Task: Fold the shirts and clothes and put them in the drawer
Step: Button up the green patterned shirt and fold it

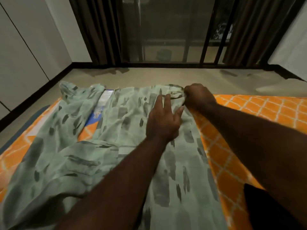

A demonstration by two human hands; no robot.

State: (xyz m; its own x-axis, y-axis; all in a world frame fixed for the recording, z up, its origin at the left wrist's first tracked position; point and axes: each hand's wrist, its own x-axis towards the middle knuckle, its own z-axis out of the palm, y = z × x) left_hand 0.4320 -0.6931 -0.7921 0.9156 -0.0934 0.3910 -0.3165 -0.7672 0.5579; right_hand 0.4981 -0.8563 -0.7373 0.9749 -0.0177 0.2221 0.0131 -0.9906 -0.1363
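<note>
Bedroom setup, dim light: an orange mattress cover (249, 113) with a white lattice print fills the near half of the view, dark curtains (99, 30) and a glass door sit at the far side, and white cabinet doors (25, 47) run along the left. Spread on the cover is a pale green shirt (116, 146) with dark brush-stroke marks, its long axis running near to far, collar end at the far side and hem down by the person. Left hand (163, 120) lies flat on the cloth with fingers straight and spread, pressing the upper chest area. Right hand (198, 96) is curled into a fist just beyond and right of it, and it looks like it's pinching the collar or right shoulder edge. The two hands are nearly touching. The left sleeve flops out toward the far left, with something blue and white (99, 110) peeking out underneath. My guess is the right side gets folded inward next, so the fabric has to travel left across the flat hand, which acts as the anchor. No drawer anywhere in view, so putting it away looks a long way off.
</note>
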